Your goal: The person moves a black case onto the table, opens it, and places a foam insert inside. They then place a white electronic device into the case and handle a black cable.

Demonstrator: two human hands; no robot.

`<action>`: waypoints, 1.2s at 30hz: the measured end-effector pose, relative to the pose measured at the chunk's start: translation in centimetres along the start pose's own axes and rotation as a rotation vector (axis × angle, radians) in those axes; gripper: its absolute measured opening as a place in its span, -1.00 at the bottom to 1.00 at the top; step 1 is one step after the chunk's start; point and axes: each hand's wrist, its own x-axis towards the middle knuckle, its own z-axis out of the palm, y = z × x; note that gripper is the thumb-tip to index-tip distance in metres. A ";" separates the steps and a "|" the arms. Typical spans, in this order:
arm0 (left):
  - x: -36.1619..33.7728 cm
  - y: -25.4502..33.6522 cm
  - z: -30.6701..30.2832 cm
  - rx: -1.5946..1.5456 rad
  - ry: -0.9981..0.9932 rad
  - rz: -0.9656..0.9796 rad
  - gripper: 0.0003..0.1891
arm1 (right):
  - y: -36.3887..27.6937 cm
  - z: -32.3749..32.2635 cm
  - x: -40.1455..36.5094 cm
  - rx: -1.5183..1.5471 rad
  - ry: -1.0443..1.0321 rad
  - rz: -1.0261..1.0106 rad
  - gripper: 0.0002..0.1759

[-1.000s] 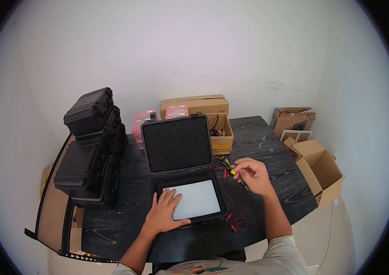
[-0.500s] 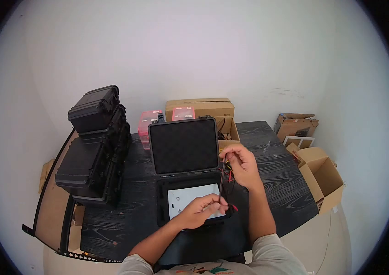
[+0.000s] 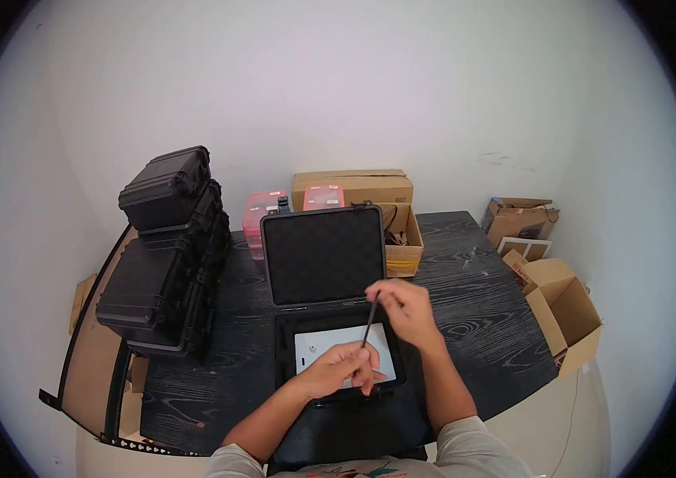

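Note:
A dark thin cable runs taut at a slant between my two hands. My left hand pinches its lower end, above the white panel in the case base. At the upper end, my right hand grips the cable between thumb and fingers, just in front of the hinge side. The open black case has a foam-lined lid standing upright. My left hand and the cable cover part of the panel.
Black cases are stacked on the table's left. Pink-lidded plastic boxes and a long carton stand behind the case. An open carton holds loose parts. Another open carton is past the right table edge.
My right hand has moved left and down, shortening the cable span between my hands. Red wire ends near my left hand and loose wires beside the case no longer show.

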 end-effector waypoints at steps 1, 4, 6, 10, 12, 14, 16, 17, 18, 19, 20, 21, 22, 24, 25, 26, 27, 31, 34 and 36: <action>-0.2 0.2 0.2 0.067 -0.053 -0.033 -0.57 | 0.8 0.1 0.1 0.014 0.106 0.043 -0.81; -0.5 1.1 0.3 0.053 -0.132 0.057 -0.56 | 3.2 0.1 0.3 0.069 0.240 0.198 -0.83; -1.1 1.4 -0.3 -0.100 -0.088 0.120 -0.56 | 3.1 -0.2 0.3 0.024 0.192 0.273 -0.83; -1.3 1.1 -1.7 -0.231 0.173 0.437 -0.54 | 3.4 -0.3 0.2 -0.137 -0.012 0.135 -0.85; -0.9 1.4 -2.7 -0.287 0.181 0.616 -0.49 | 3.2 -0.2 0.0 -0.124 -0.161 0.108 -0.84; -0.5 2.7 -2.1 -0.329 0.346 0.717 -0.45 | 2.6 -0.1 -0.1 -0.098 -0.288 0.085 -0.82; -0.5 3.3 -3.0 -0.225 0.400 0.766 -0.40 | 1.5 0.2 -0.2 -0.061 -0.391 0.064 -0.82; -0.5 3.6 -3.0 -0.176 0.501 0.770 -0.39 | 1.3 0.4 -0.3 -0.063 -0.428 0.063 -0.82; -0.4 4.1 -2.9 -0.127 0.601 0.773 -0.39 | 1.0 0.6 -0.4 -0.069 -0.459 0.072 -0.81; -0.4 4.2 -3.4 -0.150 0.608 0.775 -0.38 | 0.5 0.8 -0.6 -0.075 -0.489 0.081 -0.81; -0.3 4.3 -3.7 -0.153 0.628 0.786 -0.37 | 0.2 1.1 -0.8 -0.080 -0.520 0.091 -0.81; -0.2 4.3 -3.9 -0.156 0.646 0.797 -0.36 | 0.0 1.4 -1.0 -0.049 -0.542 0.085 -0.79; -0.2 4.3 -4.0 -0.158 0.664 0.807 -0.35 | -0.3 1.6 -1.2 -0.039 -0.568 0.094 -0.78; 0.1 4.3 -3.9 -0.108 0.715 0.807 -0.37 | -0.8 2.0 -1.3 -0.020 -0.621 0.114 -0.78; 0.2 4.2 -3.9 -0.082 0.741 0.807 -0.39 | -0.9 2.1 -1.3 0.005 -0.634 0.104 -0.78; 0.2 3.9 -4.2 -0.004 0.758 0.788 -0.40 | -1.0 2.2 -1.3 0.030 -0.647 0.093 -0.78; 0.3 3.6 -4.5 0.074 0.773 0.769 -0.41 | -1.1 2.3 -1.3 0.055 -0.659 0.082 -0.78; 0.5 3.0 -4.9 0.144 0.778 0.717 -0.44 | -1.7 2.3 -1.5 0.134 -0.693 0.092 -0.81; 0.4 2.6 -5.0 0.080 0.723 0.704 -0.44 | -1.6 2.2 -1.7 0.085 -0.679 0.087 -0.82; 0.2 2.9 -4.8 0.048 0.694 0.707 -0.45 | -0.7 1.9 -2.0 0.032 -0.645 0.076 -0.83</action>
